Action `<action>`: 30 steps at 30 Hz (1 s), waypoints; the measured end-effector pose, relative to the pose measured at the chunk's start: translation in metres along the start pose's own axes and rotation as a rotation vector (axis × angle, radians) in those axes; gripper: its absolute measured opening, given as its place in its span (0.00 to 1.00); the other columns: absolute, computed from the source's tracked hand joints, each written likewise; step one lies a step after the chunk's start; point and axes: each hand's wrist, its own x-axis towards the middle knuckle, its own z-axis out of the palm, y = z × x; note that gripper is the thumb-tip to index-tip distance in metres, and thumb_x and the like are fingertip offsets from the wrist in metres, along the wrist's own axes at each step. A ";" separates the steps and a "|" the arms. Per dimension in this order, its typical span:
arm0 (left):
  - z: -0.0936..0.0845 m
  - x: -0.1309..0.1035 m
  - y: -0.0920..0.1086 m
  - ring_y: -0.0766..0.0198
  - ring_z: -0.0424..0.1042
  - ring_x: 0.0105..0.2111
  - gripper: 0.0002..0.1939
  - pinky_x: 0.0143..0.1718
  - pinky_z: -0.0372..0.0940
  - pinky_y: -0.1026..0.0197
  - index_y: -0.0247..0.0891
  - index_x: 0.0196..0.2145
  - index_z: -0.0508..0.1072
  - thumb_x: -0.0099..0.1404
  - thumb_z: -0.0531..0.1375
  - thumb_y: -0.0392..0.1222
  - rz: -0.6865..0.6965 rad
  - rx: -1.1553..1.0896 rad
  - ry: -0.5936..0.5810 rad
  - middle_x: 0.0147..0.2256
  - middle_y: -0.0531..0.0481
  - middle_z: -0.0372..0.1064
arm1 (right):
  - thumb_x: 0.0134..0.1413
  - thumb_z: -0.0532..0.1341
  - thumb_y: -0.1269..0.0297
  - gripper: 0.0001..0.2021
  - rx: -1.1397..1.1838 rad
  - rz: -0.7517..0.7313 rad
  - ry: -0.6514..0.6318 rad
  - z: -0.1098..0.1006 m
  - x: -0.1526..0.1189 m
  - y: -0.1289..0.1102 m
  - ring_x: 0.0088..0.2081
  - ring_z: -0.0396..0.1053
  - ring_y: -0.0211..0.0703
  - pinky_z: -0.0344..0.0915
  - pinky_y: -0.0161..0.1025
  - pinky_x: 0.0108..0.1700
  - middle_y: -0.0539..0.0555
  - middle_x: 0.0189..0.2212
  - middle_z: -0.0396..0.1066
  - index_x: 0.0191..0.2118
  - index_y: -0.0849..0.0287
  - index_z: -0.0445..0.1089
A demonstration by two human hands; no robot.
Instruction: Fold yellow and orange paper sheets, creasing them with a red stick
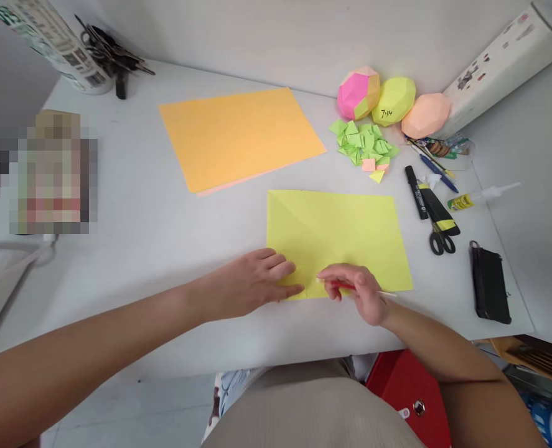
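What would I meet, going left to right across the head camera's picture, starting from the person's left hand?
Left hand, right hand holding a slim red tool, scissors, black case. The yellow sheet, which reaches beneath both hands, and other overlapping things are left out.

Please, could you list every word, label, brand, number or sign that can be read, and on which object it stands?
"7.34", handwritten on the yellow-green faceted paper ball; its dot may be a colon.
Black marker: white print, too small to read.
Glue bottle: label too small to read.
White cylinder, upper left: print too blurred to read.
Pixelated object, left: unreadable.
White tag, bottom: mark too small to read.
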 end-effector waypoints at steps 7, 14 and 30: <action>0.000 0.003 -0.002 0.61 0.63 0.36 0.17 0.41 0.57 0.57 0.51 0.54 0.66 0.68 0.53 0.40 -0.021 -0.036 -0.009 0.39 0.49 0.62 | 0.57 0.57 0.68 0.07 -0.213 0.021 -0.119 0.012 -0.008 -0.005 0.23 0.60 0.33 0.57 0.31 0.23 0.51 0.25 0.65 0.29 0.60 0.66; -0.002 0.005 -0.004 0.61 0.62 0.35 0.18 0.39 0.56 0.57 0.52 0.55 0.65 0.67 0.56 0.43 -0.002 -0.012 -0.047 0.39 0.49 0.63 | 0.56 0.57 0.70 0.07 -0.342 -0.003 -0.079 0.016 -0.012 0.001 0.21 0.57 0.30 0.55 0.29 0.23 0.48 0.25 0.66 0.28 0.57 0.60; -0.002 0.006 -0.003 0.61 0.62 0.33 0.18 0.37 0.55 0.57 0.52 0.53 0.67 0.66 0.56 0.40 -0.016 -0.014 -0.018 0.37 0.50 0.63 | 0.58 0.55 0.71 0.08 -0.423 -0.040 -0.100 0.018 -0.009 0.003 0.25 0.65 0.33 0.61 0.30 0.27 0.48 0.25 0.66 0.28 0.56 0.59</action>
